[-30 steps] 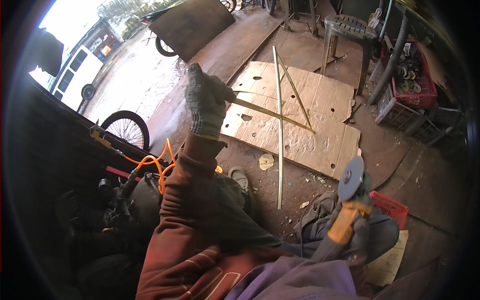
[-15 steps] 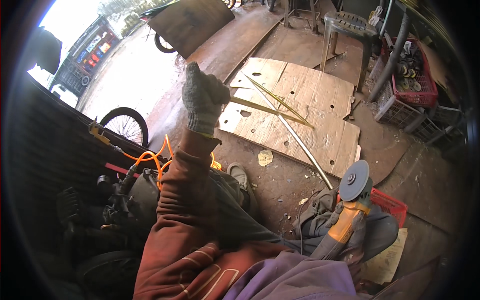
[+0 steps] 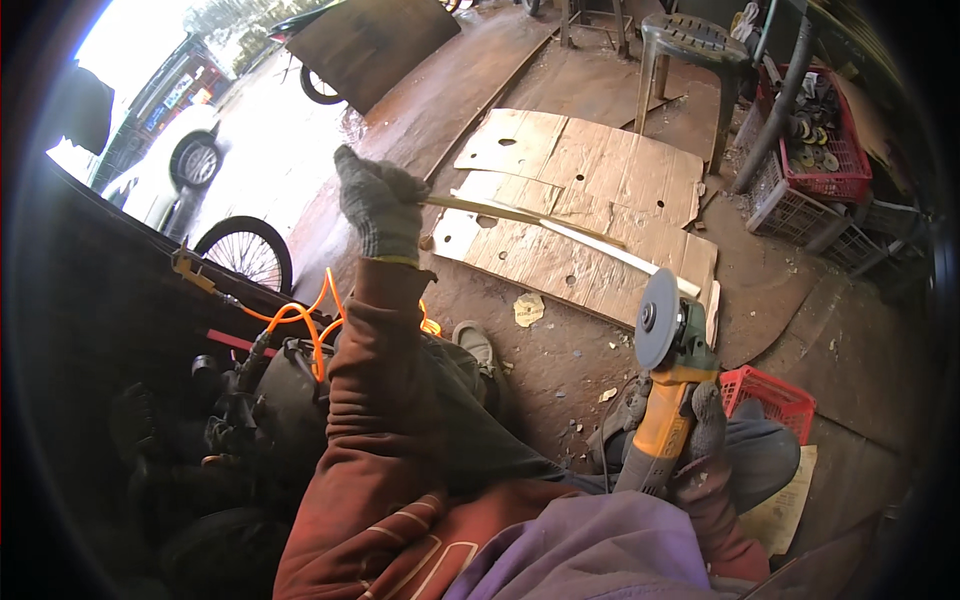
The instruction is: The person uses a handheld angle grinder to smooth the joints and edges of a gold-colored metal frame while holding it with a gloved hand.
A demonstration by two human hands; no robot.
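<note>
My left hand (image 3: 380, 205), in a grey knit glove, is closed around one end of a slim metal frame (image 3: 490, 210). Thin brass-coloured bars and a paler tube (image 3: 620, 256) make up this frame, which points away to the right above the cardboard. My right hand (image 3: 708, 420), also gloved, grips an orange and black angle grinder (image 3: 663, 425). Its grey disc (image 3: 656, 318) stands upright close to the pale tube's near end in the picture; whether they touch I cannot tell. Blur hides whether the disc spins.
Flattened cardboard (image 3: 640, 160) covers the floor ahead. A stool (image 3: 690, 40) and stacked crates (image 3: 825, 150) stand at far right. Near my right knee is a red basket (image 3: 775, 395). An orange hose (image 3: 320, 330) and a wheel (image 3: 245, 255) lie left; a white car (image 3: 165, 170) is outside.
My left hand has shifted left and slightly down, turning the frame so its bars look nearly in line. The grinder has moved left and up. A white car has appeared outside.
</note>
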